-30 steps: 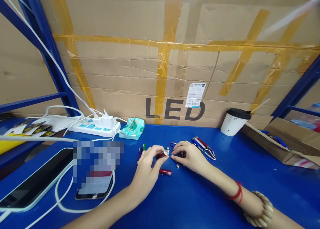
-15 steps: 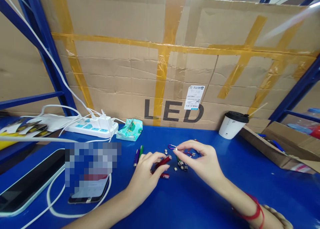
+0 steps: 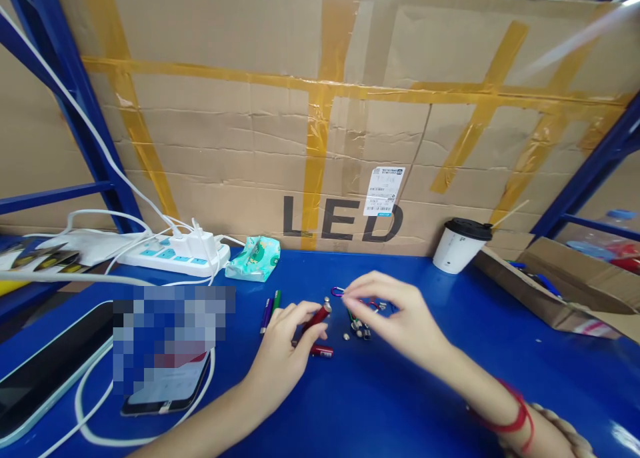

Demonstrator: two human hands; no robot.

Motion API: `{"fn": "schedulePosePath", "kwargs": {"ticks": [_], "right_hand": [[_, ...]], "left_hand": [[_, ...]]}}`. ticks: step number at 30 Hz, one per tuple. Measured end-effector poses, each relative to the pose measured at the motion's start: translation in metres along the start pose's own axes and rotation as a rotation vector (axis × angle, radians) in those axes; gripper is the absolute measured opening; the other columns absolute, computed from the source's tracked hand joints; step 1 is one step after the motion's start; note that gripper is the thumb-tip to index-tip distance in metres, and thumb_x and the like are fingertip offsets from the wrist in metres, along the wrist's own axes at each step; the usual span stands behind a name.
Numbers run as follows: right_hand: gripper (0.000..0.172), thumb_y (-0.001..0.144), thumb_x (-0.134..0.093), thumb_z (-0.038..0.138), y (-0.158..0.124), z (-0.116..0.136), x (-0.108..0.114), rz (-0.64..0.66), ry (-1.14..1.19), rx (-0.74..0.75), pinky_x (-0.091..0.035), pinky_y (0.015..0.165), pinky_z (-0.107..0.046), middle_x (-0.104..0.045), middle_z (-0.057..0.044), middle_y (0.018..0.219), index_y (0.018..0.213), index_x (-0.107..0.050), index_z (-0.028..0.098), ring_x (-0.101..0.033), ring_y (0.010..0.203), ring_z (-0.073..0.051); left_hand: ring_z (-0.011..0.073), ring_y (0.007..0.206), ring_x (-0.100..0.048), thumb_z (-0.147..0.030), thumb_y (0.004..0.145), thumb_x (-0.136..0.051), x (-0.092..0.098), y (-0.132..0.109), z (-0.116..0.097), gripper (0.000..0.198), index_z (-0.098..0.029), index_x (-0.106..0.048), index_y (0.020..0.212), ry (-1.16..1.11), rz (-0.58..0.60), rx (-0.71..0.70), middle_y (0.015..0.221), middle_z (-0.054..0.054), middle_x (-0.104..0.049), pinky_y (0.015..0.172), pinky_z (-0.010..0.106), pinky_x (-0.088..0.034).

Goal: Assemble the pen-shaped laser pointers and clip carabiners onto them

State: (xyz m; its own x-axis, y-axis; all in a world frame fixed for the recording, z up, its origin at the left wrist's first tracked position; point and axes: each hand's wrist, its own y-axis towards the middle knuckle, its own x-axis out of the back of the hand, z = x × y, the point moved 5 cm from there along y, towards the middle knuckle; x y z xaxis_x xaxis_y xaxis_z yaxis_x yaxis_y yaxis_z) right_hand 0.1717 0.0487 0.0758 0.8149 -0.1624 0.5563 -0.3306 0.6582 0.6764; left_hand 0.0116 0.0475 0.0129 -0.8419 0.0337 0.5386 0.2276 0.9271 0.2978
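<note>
My left hand [image 3: 287, 338] holds a slim dark red metal tube [image 3: 316, 319] between thumb and fingers, its end tilted up to the right. Under it lies a second red tube [image 3: 323, 351], partly behind my thumb. My right hand [image 3: 393, 311] is pinched just to the right of the held tube, fingertips together; what is between them, if anything, does not show. Beneath it are a purple carabiner clip [image 3: 337, 291] and small metal parts [image 3: 357, 326], partly hidden. A small round silver piece [image 3: 346, 337] lies apart from them.
Left of my hands lie a purple tube [image 3: 267, 315] and a green tube [image 3: 277, 300]. A tissue pack [image 3: 254, 258], power strip [image 3: 173, 261] and phone [image 3: 165, 395] with a looping white cable are at left. A lidded paper cup [image 3: 457, 248] and open carton [image 3: 525, 291] stand right.
The silver bit seen at my right fingertips no longer shows. My right hand has risen slightly relative to the table; my left hand still grips the red tube. The whole view has shifted a little.
</note>
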Motion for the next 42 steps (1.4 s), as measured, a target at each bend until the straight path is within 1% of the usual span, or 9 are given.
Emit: {"fn": "schedulePosePath", "kwargs": {"ticks": [3, 4, 8, 10, 13, 21, 29, 33, 42], "right_hand": [[0.018, 0.081, -0.059, 0.033, 0.005, -0.025, 0.023, -0.076, -0.115, -0.161, -0.049, 0.058, -0.026, -0.068, -0.004, 0.073, 0.077, -0.068, 0.018, -0.061, 0.064, -0.015], [0.019, 0.08, -0.061, 0.035, 0.006, -0.032, 0.025, -0.017, -0.13, -0.184, -0.048, 0.057, -0.025, -0.068, -0.004, 0.073, 0.08, -0.069, 0.018, -0.061, 0.064, -0.014], [0.024, 0.075, -0.065, 0.041, -0.004, -0.047, 0.007, 0.474, -0.135, -0.157, -0.048, 0.061, -0.024, -0.067, -0.002, 0.079, 0.089, -0.071, 0.022, -0.062, 0.066, -0.013], [0.025, 0.076, -0.065, 0.041, -0.01, -0.048, -0.001, 0.574, -0.162, -0.14, -0.048, 0.063, -0.024, -0.067, -0.002, 0.081, 0.091, -0.072, 0.023, -0.062, 0.068, -0.013], [0.022, 0.078, -0.063, 0.04, -0.015, -0.049, -0.009, 0.61, -0.205, -0.132, -0.048, 0.065, -0.024, -0.067, -0.003, 0.083, 0.091, -0.072, 0.024, -0.063, 0.074, -0.015], [0.019, 0.08, -0.061, 0.035, -0.014, -0.057, -0.013, 0.515, -0.114, -0.215, -0.048, 0.062, -0.025, -0.068, -0.004, 0.076, 0.077, -0.072, 0.02, -0.062, 0.065, -0.014], [0.023, 0.078, -0.061, 0.038, -0.011, -0.027, -0.007, 0.15, 0.23, -0.377, -0.048, 0.05, -0.022, -0.068, -0.002, 0.065, 0.074, -0.069, 0.017, -0.06, 0.054, -0.012], [0.016, 0.079, -0.062, 0.031, -0.015, -0.01, -0.013, 0.133, 0.296, -0.282, -0.049, 0.055, -0.022, -0.068, -0.002, 0.067, 0.073, -0.069, 0.017, -0.061, 0.059, -0.012], [0.012, 0.075, -0.067, 0.026, -0.012, -0.004, -0.007, 0.231, 0.137, -0.135, -0.048, 0.057, -0.021, -0.066, -0.002, 0.067, 0.066, -0.067, 0.018, -0.061, 0.061, -0.012]], "left_hand": [[0.0195, 0.083, -0.058, -0.038, 0.089, -0.038, 0.001, 0.0, 0.001, 0.025, -0.023, -0.058, 0.096, -0.022, 0.005, 0.017, 0.08, 0.001, -0.068, 0.084, 0.036, -0.039], [0.019, 0.083, -0.058, -0.039, 0.089, -0.037, 0.001, 0.0, 0.001, 0.026, -0.023, -0.057, 0.094, -0.025, 0.003, 0.02, 0.081, 0.001, -0.067, 0.084, 0.035, -0.039], [0.018, 0.086, -0.057, -0.037, 0.09, -0.034, 0.003, 0.001, 0.001, 0.027, -0.022, -0.056, 0.086, -0.049, -0.032, 0.011, 0.082, 0.002, -0.065, 0.083, 0.032, -0.039], [0.0182, 0.087, -0.056, -0.036, 0.091, -0.034, 0.005, 0.001, -0.001, 0.026, -0.022, -0.056, 0.084, -0.063, -0.052, -0.003, 0.081, 0.002, -0.064, 0.083, 0.031, -0.04], [0.0185, 0.087, -0.056, -0.036, 0.09, -0.034, 0.005, 0.002, -0.001, 0.026, -0.022, -0.055, 0.085, -0.07, -0.06, -0.008, 0.081, 0.002, -0.063, 0.084, 0.032, -0.04], [0.0192, 0.086, -0.056, -0.036, 0.089, -0.037, 0.002, 0.0, 0.001, 0.025, -0.024, -0.058, 0.097, -0.044, -0.001, 0.008, 0.082, 0.002, -0.064, 0.085, 0.034, -0.04], [0.02, 0.087, -0.058, -0.032, 0.088, -0.04, -0.002, -0.001, -0.005, 0.025, -0.027, -0.063, 0.098, 0.026, 0.034, -0.088, 0.094, 0.002, -0.068, 0.088, 0.037, -0.04], [0.0189, 0.087, -0.059, -0.03, 0.089, -0.038, -0.004, -0.003, -0.008, 0.025, -0.029, -0.063, 0.096, 0.051, 0.078, -0.139, 0.096, 0.0, -0.069, 0.094, 0.036, -0.036], [0.0156, 0.075, -0.058, -0.027, 0.093, -0.032, -0.009, -0.013, -0.015, 0.028, -0.026, -0.06, 0.099, 0.105, 0.207, -0.238, 0.09, -0.001, -0.069, 0.072, 0.027, -0.039]]}}
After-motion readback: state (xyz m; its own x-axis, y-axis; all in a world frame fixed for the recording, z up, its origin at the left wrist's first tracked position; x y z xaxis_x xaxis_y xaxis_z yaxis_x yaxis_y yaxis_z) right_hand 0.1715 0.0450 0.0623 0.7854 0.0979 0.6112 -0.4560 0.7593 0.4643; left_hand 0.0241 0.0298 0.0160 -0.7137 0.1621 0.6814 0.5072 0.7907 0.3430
